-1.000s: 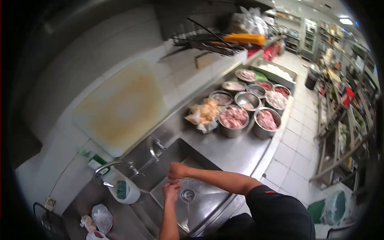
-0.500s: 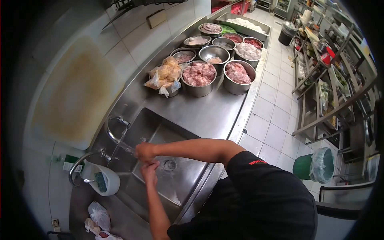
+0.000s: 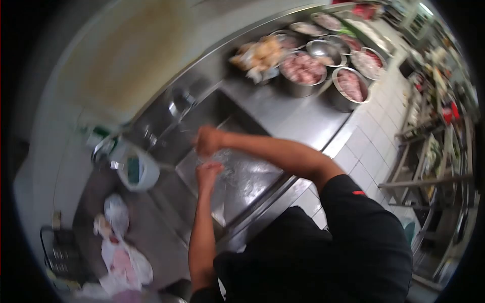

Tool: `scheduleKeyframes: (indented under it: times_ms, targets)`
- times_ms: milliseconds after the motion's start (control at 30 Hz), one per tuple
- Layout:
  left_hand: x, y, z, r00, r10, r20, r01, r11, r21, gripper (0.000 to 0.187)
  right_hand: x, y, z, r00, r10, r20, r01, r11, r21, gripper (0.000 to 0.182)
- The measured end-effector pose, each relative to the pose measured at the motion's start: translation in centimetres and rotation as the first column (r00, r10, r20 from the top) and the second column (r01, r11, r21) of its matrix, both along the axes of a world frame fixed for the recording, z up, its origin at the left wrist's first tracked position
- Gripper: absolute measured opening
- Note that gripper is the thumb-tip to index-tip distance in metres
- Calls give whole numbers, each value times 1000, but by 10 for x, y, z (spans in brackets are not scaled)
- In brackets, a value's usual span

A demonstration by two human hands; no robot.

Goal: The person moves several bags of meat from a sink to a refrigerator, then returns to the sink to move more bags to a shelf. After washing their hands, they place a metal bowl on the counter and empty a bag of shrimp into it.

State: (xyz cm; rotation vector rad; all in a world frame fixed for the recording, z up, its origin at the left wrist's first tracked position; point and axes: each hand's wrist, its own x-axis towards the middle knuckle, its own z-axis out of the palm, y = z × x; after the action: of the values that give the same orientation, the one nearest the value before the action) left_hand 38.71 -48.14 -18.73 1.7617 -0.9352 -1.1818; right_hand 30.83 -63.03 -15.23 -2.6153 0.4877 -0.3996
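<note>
My right hand (image 3: 208, 141) is over the metal sink (image 3: 242, 194), curled with its fingers drawn in and smeared by motion. Just below it in the view is my left hand (image 3: 208, 170), also curled, fingers pressed together. A small gap separates the two, and I see nothing held in either. Beyond my right hand, a curved metal faucet (image 3: 181, 104) stands at the sink's wall side. Left of my hands is a white plastic container (image 3: 146, 171) with a green sponge (image 3: 133, 169) in it.
Several steel pots of raw meat (image 3: 303, 70) stand on the counter beyond the sink, beside bagged orange-yellow pieces (image 3: 260, 55). Plastic bags (image 3: 126, 262) lie at lower left. A stained board (image 3: 126, 55) leans on the wall. Metal shelving (image 3: 429, 182) lines the right.
My hands have come apart, after being clasped together by the running faucet. The view has swung, so the pots sit further right and more of the plastic bags shows.
</note>
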Motion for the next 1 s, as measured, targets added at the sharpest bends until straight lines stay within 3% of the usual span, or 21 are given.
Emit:
scheduleKeyframes:
  times_ms: [33,67,100,133,233,300,333,367,433,600,633,700,833,900,967,1000]
  targets:
    - [-1,3,-1,999,18,-44,-18,1000,-1,19,-14,11,38,986,7,-165,12,994,109,18]
    - [2,5,-10,1000,-16,12,16,998,-54,17,-15,10,43,971,-45,-234,82,985,154,17]
    - [-1,4,-8,1000,-22,0,21,998,-58,17,-14,2,33,970,52,-238,-72,994,-78,21]
    - [-2,10,-4,1000,-29,-8,29,998,-50,17,-12,-6,16,991,39,-126,-63,980,-187,23]
    - [-7,27,2,999,-33,15,33,999,-18,19,-17,-4,59,950,-303,-81,311,942,125,14]
    - [-8,37,-5,998,7,61,-6,1000,-27,19,-5,-23,47,901,-434,-19,434,901,8,19]
    - [-6,45,-8,997,10,75,-9,1000,-12,20,-1,-30,40,870,-477,126,483,876,-15,25]
    - [-4,51,-10,996,8,88,-8,1000,-2,20,2,-35,42,875,-451,175,477,865,-156,29]
    - [-1,63,-12,993,-14,116,10,999,38,20,9,-46,40,880,-444,167,474,840,-264,34]
    - [2,93,6,979,-36,202,9,992,129,21,20,-64,30,891,-440,111,449,820,-355,33]
    - [3,98,4,990,10,139,-25,994,106,21,20,-64,28,898,-429,98,432,817,-382,31]
    - [6,114,0,994,112,15,-112,990,80,21,24,-64,23,885,-449,126,462,809,-363,26]
    - [16,135,12,978,199,55,-202,978,49,21,27,-62,29,865,-478,153,499,785,-368,23]
    - [18,144,21,974,222,51,-224,974,35,21,25,-54,41,859,-507,73,498,792,-353,24]
    - [21,154,26,964,248,93,-251,968,15,21,26,-69,15,852,-504,144,520,778,-353,26]
    - [23,158,26,957,253,139,-257,966,9,22,30,-63,26,806,-575,139,592,789,-165,29]
